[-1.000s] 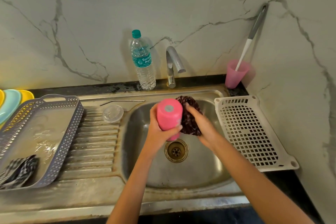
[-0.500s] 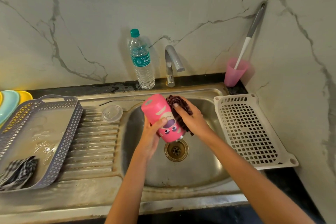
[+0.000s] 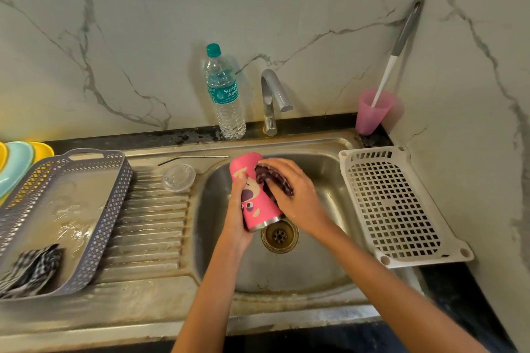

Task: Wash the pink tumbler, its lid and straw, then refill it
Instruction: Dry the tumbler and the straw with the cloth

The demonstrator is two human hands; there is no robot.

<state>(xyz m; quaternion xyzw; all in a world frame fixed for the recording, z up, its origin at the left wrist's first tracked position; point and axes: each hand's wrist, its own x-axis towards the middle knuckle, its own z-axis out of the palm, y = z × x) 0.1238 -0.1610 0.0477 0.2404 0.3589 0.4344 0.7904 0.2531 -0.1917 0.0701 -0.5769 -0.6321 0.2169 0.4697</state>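
Over the sink basin (image 3: 324, 261), my left hand (image 3: 236, 218) grips the pink tumbler (image 3: 253, 198), tilted with its base away from me and its steel rim toward the drain. My right hand (image 3: 295, 195) presses a dark scrubber (image 3: 271, 180) against the tumbler's right side, fingers curled round it. The clear lid (image 3: 178, 177) lies on the ribbed drainboard to the left. Just behind the lid lies the metal straw (image 3: 195, 158), along the sink's back edge.
A water bottle (image 3: 225, 94) and the tap (image 3: 272, 97) stand behind the basin. A pink cup holding a brush (image 3: 372, 112) sits in the corner. White rack (image 3: 398, 203) right, grey basket (image 3: 68, 218) with a checked cloth (image 3: 31, 269) left, coloured plates (image 3: 17, 163) beyond.
The tumbler has tipped from end-on to lying slanted, its printed side now up. My right hand has slid the scrubber over its side.
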